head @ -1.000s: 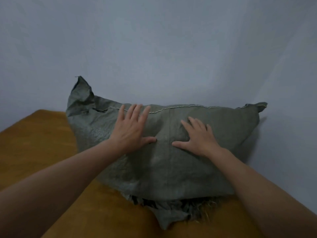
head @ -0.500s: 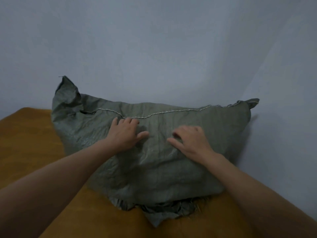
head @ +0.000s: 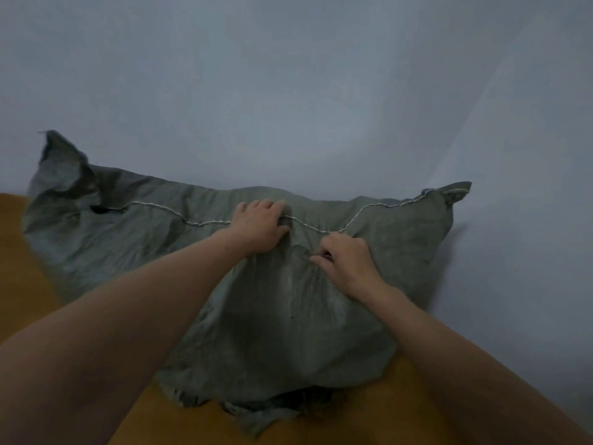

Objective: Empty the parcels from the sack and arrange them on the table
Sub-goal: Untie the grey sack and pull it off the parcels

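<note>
A bulging grey-green sack point(head: 272, 316) lies across a brown table point(head: 19, 268), its far side against a pale wall point(head: 288, 91). Its frayed mouth point(head: 272, 409) points toward the person, at the near edge of the table. No parcels show; whatever the sack holds is hidden under the cloth.

The left hand point(head: 256, 226) grips a bunch of fabric right at the pale stitched seam point(head: 205, 223), fingers curled over it. The right hand point(head: 345, 261), just beside it, pinches a fold slightly below that seam. Both forearms reach in over the sack's middle.

The hold looks like the start of tipping the closed end upward so the load slides out of the mouth. The likely trouble lies there: with the opening so close to the table's near edge, a quick lift could send parcels past it and onto the floor. Thin folds of slick woven cloth may also slide out of the fingers under the load. A dark tear point(head: 99, 209) beside the seam on the left could widen if the pull strains the stitching.
</note>
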